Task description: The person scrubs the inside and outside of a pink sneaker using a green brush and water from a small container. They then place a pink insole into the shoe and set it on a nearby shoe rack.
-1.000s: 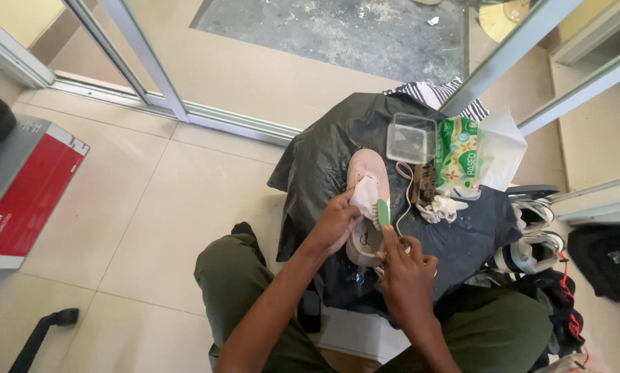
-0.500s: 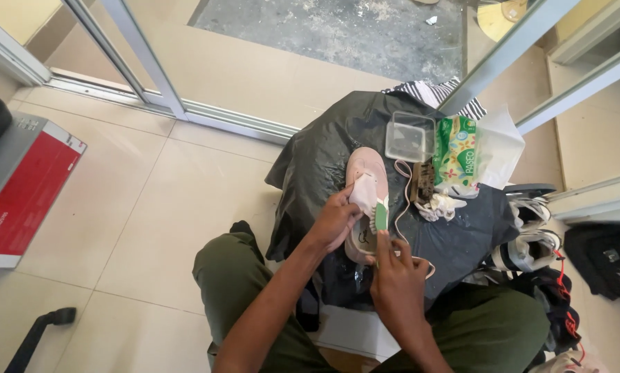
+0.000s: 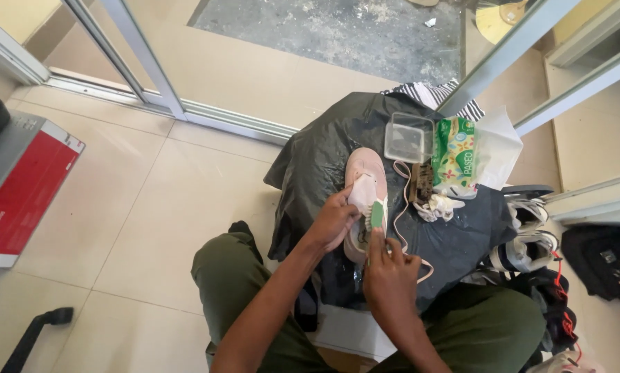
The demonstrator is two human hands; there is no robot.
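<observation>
A pale pink sneaker (image 3: 362, 166) lies on a black plastic sheet (image 3: 324, 159) in front of my knees. My left hand (image 3: 333, 220) grips the sneaker's side and holds its white tongue back. My right hand (image 3: 390, 268) holds a small green brush (image 3: 376, 213) pressed against the shoe's opening. A loose pink lace (image 3: 401, 228) trails from the shoe across the sheet beside my right hand.
A clear plastic tub (image 3: 408, 137), a green tissue pack (image 3: 454, 156), a brown brush (image 3: 420, 183) and white laces lie beyond the shoe. Black-and-white sneakers (image 3: 524, 231) and a black bag (image 3: 604, 261) sit at right. A red-and-grey box (image 3: 20, 186) is at left, sliding-door rails behind.
My right hand with the green brush has shifted slightly along the shoe's opening. The left hand keeps its hold on the sneaker.
</observation>
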